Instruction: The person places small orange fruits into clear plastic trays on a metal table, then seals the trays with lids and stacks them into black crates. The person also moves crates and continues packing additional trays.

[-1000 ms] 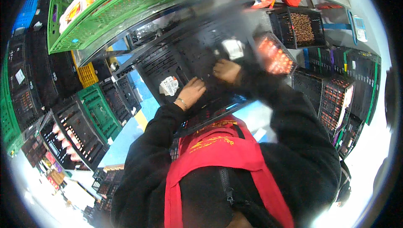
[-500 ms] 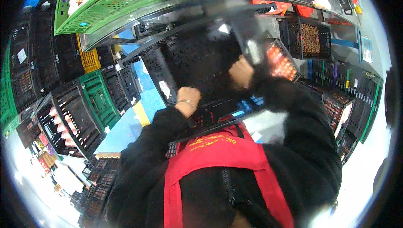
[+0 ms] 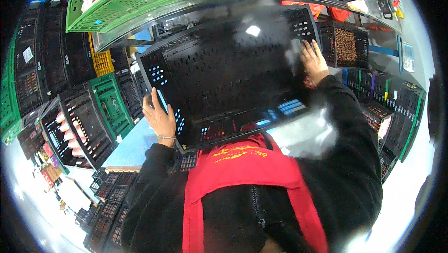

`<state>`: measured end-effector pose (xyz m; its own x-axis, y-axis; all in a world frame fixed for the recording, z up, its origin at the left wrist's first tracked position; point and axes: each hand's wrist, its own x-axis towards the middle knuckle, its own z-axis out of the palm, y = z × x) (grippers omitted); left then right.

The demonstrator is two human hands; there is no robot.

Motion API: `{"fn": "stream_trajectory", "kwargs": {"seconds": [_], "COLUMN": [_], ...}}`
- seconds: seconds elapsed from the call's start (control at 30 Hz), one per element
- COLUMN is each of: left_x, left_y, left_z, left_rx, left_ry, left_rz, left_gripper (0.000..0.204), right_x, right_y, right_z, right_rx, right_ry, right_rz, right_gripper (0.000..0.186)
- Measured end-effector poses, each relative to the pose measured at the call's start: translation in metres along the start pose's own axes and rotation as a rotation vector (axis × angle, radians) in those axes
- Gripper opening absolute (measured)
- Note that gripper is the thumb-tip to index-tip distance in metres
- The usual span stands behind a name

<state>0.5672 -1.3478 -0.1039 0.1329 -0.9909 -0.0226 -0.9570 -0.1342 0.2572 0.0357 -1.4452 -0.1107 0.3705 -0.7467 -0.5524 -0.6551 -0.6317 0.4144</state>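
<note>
A wide black plastic crate (image 3: 228,76) with perforated walls is tilted in front of my chest, its dark inner floor facing me. At its left end, my left hand (image 3: 159,117) grips the side wall, thumb toward the inside and fingers along the outside. My right hand (image 3: 315,64) holds the opposite end, fingers laid over the wall near the handle area. The crate's near long wall sits close to my red apron (image 3: 242,173). Its underside is hidden.
A green crate (image 3: 154,1) with packages stands on the shelf above. At right is a black crate of small brown round items (image 3: 346,45). Stacked black crates (image 3: 396,94) line the right. A blue tabletop (image 3: 123,152) and an upright green crate (image 3: 112,103) are at left.
Both hands have gone from closed fists over the crate's inside outward to its two ends. The crate now spreads wider and covers a box of orange-red round items at right.
</note>
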Motion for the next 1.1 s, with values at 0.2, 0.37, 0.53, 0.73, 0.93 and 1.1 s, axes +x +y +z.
{"fn": "stream_trajectory", "kwargs": {"seconds": [0.2,0.37,0.53,0.73,0.93,1.1], "left_x": [-0.014,-0.008,0.003,0.052,0.011,-0.089], "left_y": [-0.03,-0.028,0.011,-0.028,-0.077,-0.022], "left_z": [0.026,-0.005,-0.086,-0.118,0.022,0.167], "left_rx": [-0.801,-0.9,-0.88,-1.184,-1.254,-1.312], "left_ry": [0.066,-0.005,0.004,0.391,0.13,-0.149], "left_rz": [-0.323,-0.445,-0.042,-0.05,-0.416,-0.789], "left_gripper": [0.056,0.045,0.041,0.037,0.033,0.022], "right_x": [0.052,0.106,0.037,-0.095,-0.235,-0.346], "right_y": [-0.141,-0.301,-0.271,-0.127,0.007,0.072], "right_z": [-0.087,-0.221,-0.293,-0.324,-0.288,-0.21], "right_rx": [1.187,2.244,2.631,2.234,2.256,2.035], "right_ry": [0.634,-0.065,-0.215,0.37,0.548,0.681], "right_rz": [-0.102,-0.364,-0.393,-0.142,0.396,0.621], "right_gripper": [0.041,0.061,0.061,0.026,0.037,0.039]}}
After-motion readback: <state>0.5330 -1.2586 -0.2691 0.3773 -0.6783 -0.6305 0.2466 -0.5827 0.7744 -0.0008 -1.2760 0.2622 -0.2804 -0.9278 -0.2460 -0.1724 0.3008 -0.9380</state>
